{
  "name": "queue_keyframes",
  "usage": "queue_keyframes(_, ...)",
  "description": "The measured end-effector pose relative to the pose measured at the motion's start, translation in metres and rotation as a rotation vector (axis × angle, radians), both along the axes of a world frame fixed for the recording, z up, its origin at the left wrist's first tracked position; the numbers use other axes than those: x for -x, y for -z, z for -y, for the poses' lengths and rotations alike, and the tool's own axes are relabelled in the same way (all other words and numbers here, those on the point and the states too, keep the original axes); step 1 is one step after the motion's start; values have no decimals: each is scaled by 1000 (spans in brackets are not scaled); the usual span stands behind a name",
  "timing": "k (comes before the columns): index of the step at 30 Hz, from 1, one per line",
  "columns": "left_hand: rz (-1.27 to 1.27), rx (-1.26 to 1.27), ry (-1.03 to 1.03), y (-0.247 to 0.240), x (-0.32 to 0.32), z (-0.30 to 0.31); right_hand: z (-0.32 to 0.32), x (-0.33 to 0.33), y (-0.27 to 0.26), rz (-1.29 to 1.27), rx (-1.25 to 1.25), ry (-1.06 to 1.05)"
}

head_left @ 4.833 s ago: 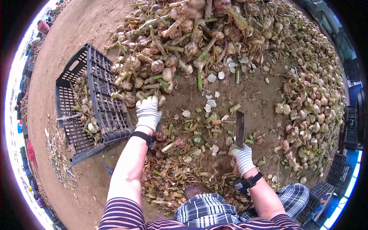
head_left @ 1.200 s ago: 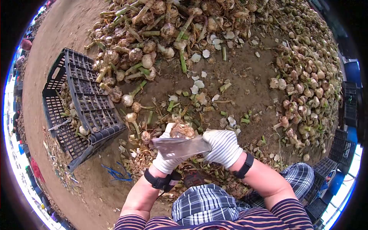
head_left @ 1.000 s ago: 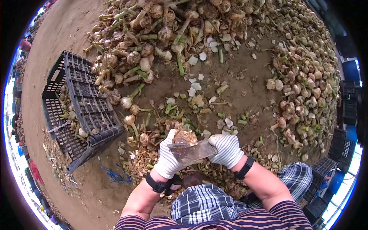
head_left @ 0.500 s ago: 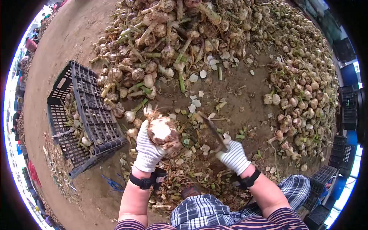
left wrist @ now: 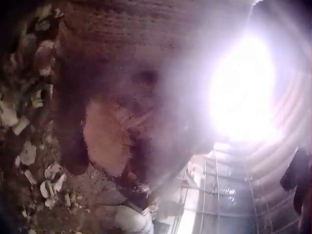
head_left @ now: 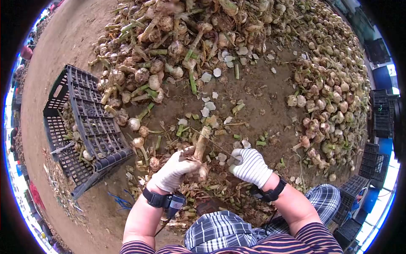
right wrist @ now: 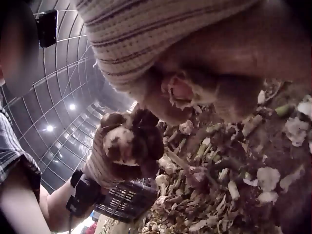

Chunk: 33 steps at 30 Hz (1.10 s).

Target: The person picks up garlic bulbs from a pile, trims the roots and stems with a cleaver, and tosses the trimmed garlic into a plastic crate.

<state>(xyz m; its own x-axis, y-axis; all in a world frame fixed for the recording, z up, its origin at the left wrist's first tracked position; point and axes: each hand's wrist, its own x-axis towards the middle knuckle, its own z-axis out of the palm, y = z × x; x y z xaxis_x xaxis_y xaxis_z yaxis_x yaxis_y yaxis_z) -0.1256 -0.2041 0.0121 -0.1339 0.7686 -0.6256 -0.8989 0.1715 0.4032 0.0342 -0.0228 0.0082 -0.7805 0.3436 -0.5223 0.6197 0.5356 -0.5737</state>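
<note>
Right of the tilted black plastic crate with lattice walls (head_left: 99, 120), loose pale garlic bulbs on short stalks (head_left: 134, 123) litter the brown dirt floor (head_left: 270, 93), lying between it and the left hand in its white knitted glove (head_left: 175, 171). That hand, well to the crate's right, grips a brown-skinned garlic bulb with a thick tan stalk (head_left: 200, 148), stalk pointing up and away. Further right of the crate, the right hand in its white, dark-striped knitted glove (head_left: 253, 167) has fingers curled round a thin-looking knife (head_left: 234, 158), whose blade reaches across toward the stalk; contact cannot be judged. Beyond the crate, a heap of untrimmed, stalked garlic (head_left: 169, 38); far to its right, a broad spread of pale bulbs (head_left: 334, 97). Chopped green and straw-coloured trimmings (head_left: 220, 186) lie below the hands; a tangle of blue cord (head_left: 122, 200), just below the crate. Left glove covers much of the bulb; knife seen nearly edge-on, handle mostly hidden. Left wrist view dark, blurred, glare-washed. Crate holds garlic and greenish stalks (head_left: 74, 131), partly masked by its lattice wall. Black crates opposite it, far right (head_left: 382, 112): contents unreadable.
</note>
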Motion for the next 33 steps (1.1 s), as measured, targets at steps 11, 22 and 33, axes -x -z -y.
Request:
queue_keyframes(11,-1800,283,497,12,-13,9,0,-24,13,252,-63,-164)
queue_keyframes(22,-1274,241,357,-2,-26,12,13,-42,22,204,3,-73)
queue_keyframes(33,-1197,103,86,-39,4,23,-12,-84,87,358,-62,114)
